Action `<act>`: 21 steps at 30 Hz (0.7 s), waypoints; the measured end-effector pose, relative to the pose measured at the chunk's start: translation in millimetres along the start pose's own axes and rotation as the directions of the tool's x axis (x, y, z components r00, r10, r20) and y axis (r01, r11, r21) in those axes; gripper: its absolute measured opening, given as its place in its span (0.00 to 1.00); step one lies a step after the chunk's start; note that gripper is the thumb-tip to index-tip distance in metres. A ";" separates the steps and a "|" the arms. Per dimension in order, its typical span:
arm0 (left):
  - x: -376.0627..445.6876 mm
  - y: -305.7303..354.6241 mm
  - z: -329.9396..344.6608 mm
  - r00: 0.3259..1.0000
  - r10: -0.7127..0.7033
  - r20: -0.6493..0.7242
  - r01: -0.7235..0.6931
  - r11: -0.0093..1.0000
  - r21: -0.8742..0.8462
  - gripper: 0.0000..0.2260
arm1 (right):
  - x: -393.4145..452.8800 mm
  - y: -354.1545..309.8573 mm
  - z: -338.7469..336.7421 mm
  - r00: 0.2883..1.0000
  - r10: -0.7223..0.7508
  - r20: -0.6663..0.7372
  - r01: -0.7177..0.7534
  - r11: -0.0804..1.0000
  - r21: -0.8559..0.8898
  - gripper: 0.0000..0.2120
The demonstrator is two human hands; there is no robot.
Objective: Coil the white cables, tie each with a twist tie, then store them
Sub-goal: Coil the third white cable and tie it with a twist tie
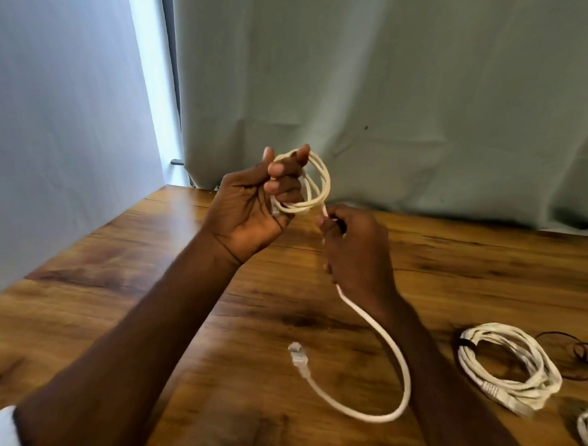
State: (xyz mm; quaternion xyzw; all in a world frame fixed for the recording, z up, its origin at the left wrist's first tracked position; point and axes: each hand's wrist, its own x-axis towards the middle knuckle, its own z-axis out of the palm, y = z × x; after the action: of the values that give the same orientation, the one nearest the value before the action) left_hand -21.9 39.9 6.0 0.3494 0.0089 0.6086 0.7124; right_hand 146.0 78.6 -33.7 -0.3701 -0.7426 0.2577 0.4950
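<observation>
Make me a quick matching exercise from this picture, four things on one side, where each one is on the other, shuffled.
Things:
1. cable loops
2. loose plug end
3. tied coil
4. dark thin cord

Places:
A. lying on the table, far right edge
B. lying on the table right of the right hand
C. held up in the left hand
D. lying on the table between the forearms

Pairs: 1-C, 2-D, 3-B, 4-A

Table: you have a wooden table (120, 303), grain dark-streaked.
Backdrop: pale green curtain (392, 92) hangs behind your table.
</observation>
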 end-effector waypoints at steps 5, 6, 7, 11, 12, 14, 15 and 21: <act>-1.6 10.0 0.7 0.942 0.190 -0.278 -0.045 0.889 0.456 0.17 | -11.0 -18.1 8.7 0.951 0.095 0.295 -0.062 0.991 -0.121 0.15; -2.6 11.6 0.5 0.926 0.215 -0.312 -0.011 0.837 0.547 0.17 | -11.3 -20.5 7.8 0.939 0.127 0.319 -0.096 0.989 -0.108 0.17; -3.1 12.4 -0.6 0.906 0.248 -0.343 0.022 0.782 0.623 0.17 | -11.1 -22.6 5.4 0.919 0.156 0.361 -0.130 0.987 -0.096 0.17; -2.9 3.2 -3.3 0.862 0.378 -0.337 0.168 0.415 0.894 0.18 | -10.4 -33.0 -17.7 0.699 0.186 0.691 -0.268 0.963 0.011 0.08; -2.4 -1.9 -3.8 0.869 0.378 -0.318 0.209 0.303 0.930 0.18 | -10.1 -35.1 -22.3 0.665 0.144 0.733 -0.253 0.967 0.039 0.08; -3.3 -10.2 -6.2 0.892 0.331 -0.307 0.265 0.167 0.950 0.17 | -7.4 -34.7 -26.9 0.700 0.078 0.710 -0.218 0.970 0.108 0.12; -4.6 -11.9 -7.5 0.910 0.294 -0.293 0.273 0.108 0.956 0.17 | -3.9 -32.2 -27.8 0.733 0.065 0.677 -0.211 0.968 0.136 0.12; -12.5 -6.2 -2.2 0.962 0.035 -0.272 0.259 0.211 0.943 0.18 | 15.6 -17.7 -45.5 0.739 0.111 0.665 -0.568 0.634 0.526 0.15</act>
State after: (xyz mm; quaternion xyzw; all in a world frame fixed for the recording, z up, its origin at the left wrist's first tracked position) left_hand -20.8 30.0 -4.0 0.6408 0.4961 0.4518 0.3730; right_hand 179.2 81.4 5.2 -0.1979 -0.6107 0.7111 0.2868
